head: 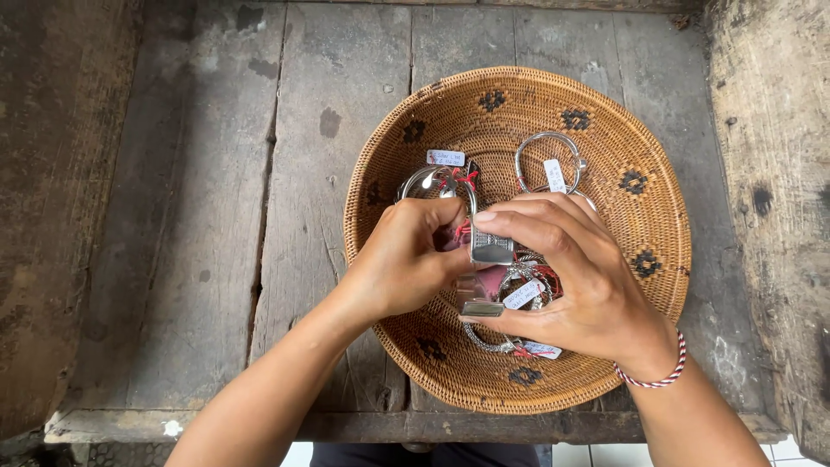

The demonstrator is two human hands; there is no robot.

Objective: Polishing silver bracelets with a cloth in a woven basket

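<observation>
I see both hands over the round woven rattan basket on the weathered wooden bench; my left hand and right hand pinch one wide polished silver cuff bracelet between them, its long axis running away from me; tagged silver bangles lie beneath.

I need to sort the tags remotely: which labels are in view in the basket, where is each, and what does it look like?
Tag: far side of basket, small white rectangle, red string.
Tag: on silver bangle, upper right, narrow white strip, upright.
Tag: under right hand, white, tilted.
Tag: near side, below right hand, white, red string.
No packages, signs or screens.
</observation>
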